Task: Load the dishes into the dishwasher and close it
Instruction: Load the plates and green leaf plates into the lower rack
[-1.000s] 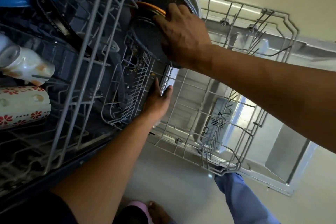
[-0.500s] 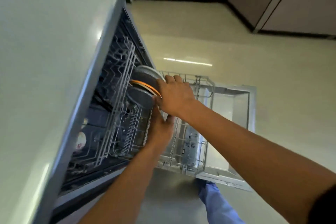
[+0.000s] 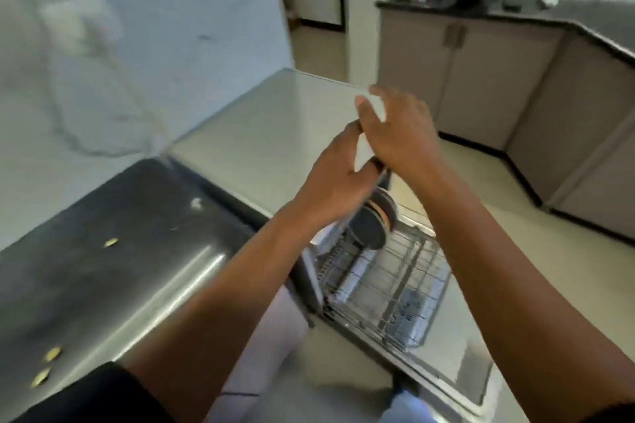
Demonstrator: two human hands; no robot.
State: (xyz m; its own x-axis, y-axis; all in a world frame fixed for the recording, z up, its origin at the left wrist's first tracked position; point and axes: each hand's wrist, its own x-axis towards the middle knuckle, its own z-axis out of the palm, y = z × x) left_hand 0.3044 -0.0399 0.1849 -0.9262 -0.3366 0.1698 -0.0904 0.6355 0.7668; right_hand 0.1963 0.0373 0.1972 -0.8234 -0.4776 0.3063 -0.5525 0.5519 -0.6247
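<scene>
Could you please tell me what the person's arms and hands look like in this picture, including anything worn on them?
Both forearms are bare from above the elbow down. The left hand and right hand wear no gloves; no rings, watch or bracelet show, though the picture is blurred. A dark, near-black sleeve covers the left upper arm at the bottom edge, and a sliver of dark fabric shows at the right arm's lower corner.

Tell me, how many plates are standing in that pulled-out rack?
3, as far as the blur allows: plates standing on edge together at the rear of the lower rack, just below the hands. More may be hidden behind the left hand or inside the machine.
</scene>
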